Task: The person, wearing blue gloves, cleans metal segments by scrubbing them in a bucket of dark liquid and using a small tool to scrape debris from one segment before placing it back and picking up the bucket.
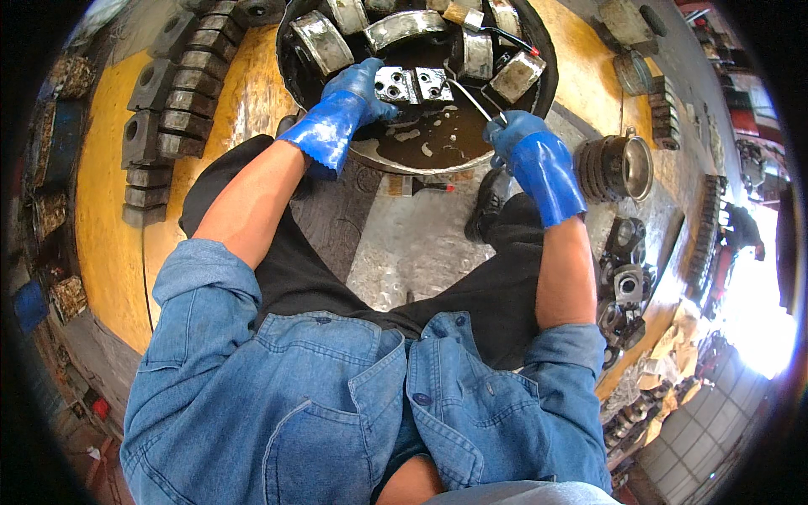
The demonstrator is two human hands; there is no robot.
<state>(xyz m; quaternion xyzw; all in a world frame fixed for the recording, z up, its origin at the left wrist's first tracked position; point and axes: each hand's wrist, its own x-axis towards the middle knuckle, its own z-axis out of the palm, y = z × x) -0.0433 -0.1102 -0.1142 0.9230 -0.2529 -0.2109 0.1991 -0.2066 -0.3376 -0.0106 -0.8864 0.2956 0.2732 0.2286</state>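
Observation:
Both my hands wear blue rubber gloves and reach over a round dark basin of brown liquid. My left hand grips the left end of a shiny metal block with round holes and a groove across its middle. In my right hand is a thin bent metal rod, its tip at the block's right end. My fingertips on that side are partly hidden. Several wet curved metal pieces lie around the basin's far side.
A brush rests across the pieces in the basin; another brush lies below the near rim. Rows of metal blocks stand on the yellow surface at left. At right are a ribbed metal cylinder and dark metal parts.

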